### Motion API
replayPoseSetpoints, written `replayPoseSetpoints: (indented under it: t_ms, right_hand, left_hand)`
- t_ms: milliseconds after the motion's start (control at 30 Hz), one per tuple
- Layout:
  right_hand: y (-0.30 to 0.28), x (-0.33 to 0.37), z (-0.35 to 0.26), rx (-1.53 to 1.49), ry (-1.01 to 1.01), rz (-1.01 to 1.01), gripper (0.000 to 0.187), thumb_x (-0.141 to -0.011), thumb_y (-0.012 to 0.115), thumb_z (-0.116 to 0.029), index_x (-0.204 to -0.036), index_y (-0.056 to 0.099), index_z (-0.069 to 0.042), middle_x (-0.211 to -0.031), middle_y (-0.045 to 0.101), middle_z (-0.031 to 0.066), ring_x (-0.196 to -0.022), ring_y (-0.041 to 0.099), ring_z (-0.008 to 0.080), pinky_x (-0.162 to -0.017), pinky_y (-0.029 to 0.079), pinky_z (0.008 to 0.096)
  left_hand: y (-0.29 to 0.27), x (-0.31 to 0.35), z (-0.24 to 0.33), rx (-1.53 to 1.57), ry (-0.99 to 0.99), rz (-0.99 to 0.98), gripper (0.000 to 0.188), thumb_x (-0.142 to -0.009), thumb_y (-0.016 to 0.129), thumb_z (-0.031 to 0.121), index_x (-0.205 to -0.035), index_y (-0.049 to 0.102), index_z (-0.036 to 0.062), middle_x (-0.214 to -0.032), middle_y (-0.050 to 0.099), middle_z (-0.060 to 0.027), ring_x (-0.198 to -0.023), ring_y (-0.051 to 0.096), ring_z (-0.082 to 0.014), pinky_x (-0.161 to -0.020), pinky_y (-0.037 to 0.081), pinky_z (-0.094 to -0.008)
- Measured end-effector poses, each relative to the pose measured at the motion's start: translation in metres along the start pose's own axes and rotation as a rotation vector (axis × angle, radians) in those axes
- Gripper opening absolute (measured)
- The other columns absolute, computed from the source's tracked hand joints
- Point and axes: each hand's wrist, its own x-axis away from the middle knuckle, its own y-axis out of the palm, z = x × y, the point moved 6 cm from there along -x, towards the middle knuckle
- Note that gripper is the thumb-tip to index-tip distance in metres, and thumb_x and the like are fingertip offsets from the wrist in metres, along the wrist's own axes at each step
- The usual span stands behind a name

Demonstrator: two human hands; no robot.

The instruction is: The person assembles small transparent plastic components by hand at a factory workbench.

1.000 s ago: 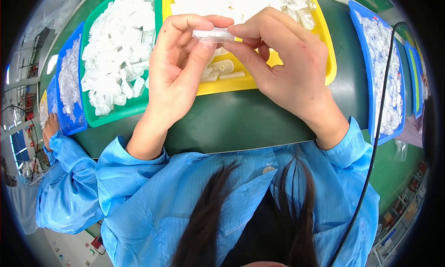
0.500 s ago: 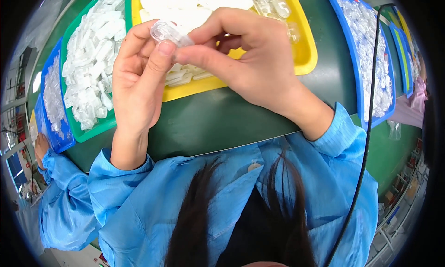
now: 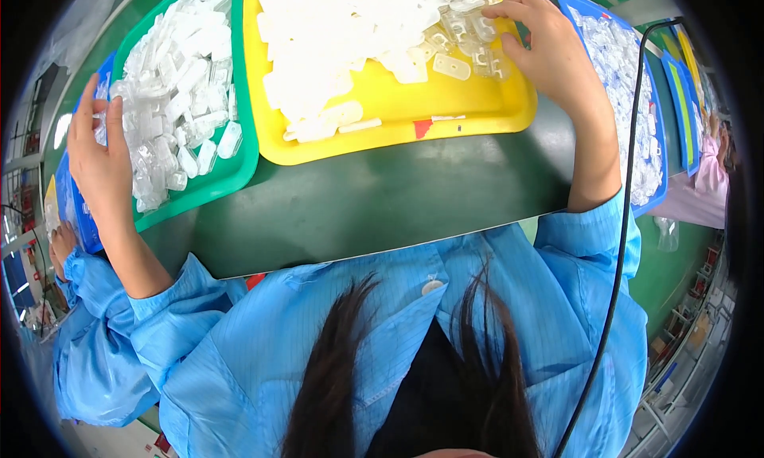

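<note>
My left hand (image 3: 102, 163) is raised at the left, over the edge between a green tray (image 3: 253, 124) and a blue tray (image 3: 86, 229). Its thumb and fingers are apart, with nothing visible in them. At the right end of a yellow tray (image 3: 446, 132), my right hand (image 3: 557, 56) reaches to a group of clear plastic pieces (image 3: 463, 35). Thumb and forefinger are spread at those pieces, the fingertips at or just above them. White flat plastic pieces (image 3: 318, 36) lie heaped in the yellow tray. Whitish translucent pieces (image 3: 179, 84) fill the green one.
A blue tray of clear parts (image 3: 629, 100) stands at the right, with a black cable (image 3: 633, 179) hanging before it. Another person's hand (image 3: 62, 247) shows at the far left, and a person in pink (image 3: 712, 167) at the far right. The dark green table (image 3: 358, 203) ends before me.
My hands have parted: the left moved out to the left, the right to the yellow tray's right end. The clear plastic piece they held together no longer shows in either.
</note>
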Motion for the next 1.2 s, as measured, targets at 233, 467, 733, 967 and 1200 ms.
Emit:
replayPoseSetpoints:
  t_ms: [233, 467, 733, 967, 1200]
  right_hand:
    - [0.005, 0.005, -0.013, -0.644, -0.637, 0.634, 0.020, -0.078, 0.059, -0.007, -0.095, 0.060, 0.004, -0.073, 0.060, 0.0104, -0.060, 0.059, 0.0229, -0.059, 0.048, 0.0286]
    - [0.017, 0.004, -0.018, 0.163, -0.018, 0.022, 0.019, -0.079, 0.062, -0.020, -0.090, 0.063, -0.005, -0.095, 0.060, 0.0080, -0.097, 0.052, 0.0276, -0.083, 0.042, 0.0330]
    - [0.007, -0.011, -0.039, -0.881, 0.542, -0.008, 0.016, -0.084, 0.055, -0.007, -0.091, 0.057, 0.006, -0.072, 0.059, 0.0076, -0.063, 0.058, 0.0171, -0.060, 0.048, 0.0268]
    - [0.037, -0.004, -0.038, -1.064, 0.315, -0.188, 0.024, -0.086, 0.056, -0.009, -0.104, 0.052, 0.005, -0.083, 0.063, 0.0120, -0.074, 0.063, 0.0132, -0.067, 0.050, 0.0216]
    - [0.040, -0.003, -0.053, -1.267, 0.221, -0.162, 0.015, -0.080, 0.063, -0.005, -0.092, 0.059, 0.002, -0.083, 0.062, 0.0062, -0.073, 0.058, 0.0099, -0.069, 0.047, 0.0202]
  left_hand:
    - [0.018, 0.040, 0.108, 0.657, 0.440, -0.330, 0.012, -0.074, 0.061, -0.001, -0.085, 0.061, 0.0023, -0.086, 0.059, -0.0108, -0.083, 0.057, -0.0265, -0.076, 0.045, -0.0320]
    - [0.038, 0.038, 0.146, 0.754, 0.353, -0.576, 0.008, -0.074, 0.058, -0.001, -0.081, 0.058, -0.0002, -0.076, 0.056, -0.0134, -0.073, 0.057, -0.0294, -0.066, 0.046, -0.0351]
    - [0.049, 0.011, 0.185, 0.629, 0.528, -0.195, 0.013, -0.077, 0.059, 0.012, -0.082, 0.059, -0.0002, -0.079, 0.059, -0.0149, -0.073, 0.058, -0.0317, -0.066, 0.047, -0.0398]
    - [0.068, 0.019, 0.197, 0.492, 0.459, -0.337, 0.023, -0.073, 0.066, 0.013, -0.090, 0.060, -0.0004, -0.075, 0.059, -0.0143, -0.070, 0.058, -0.0271, -0.064, 0.047, -0.0351]
    - [0.062, 0.029, 0.171, 1.243, -0.042, -0.620, 0.024, -0.082, 0.058, 0.001, -0.105, 0.058, -0.0017, -0.089, 0.064, -0.0069, -0.074, 0.060, -0.0088, -0.070, 0.049, -0.0227]
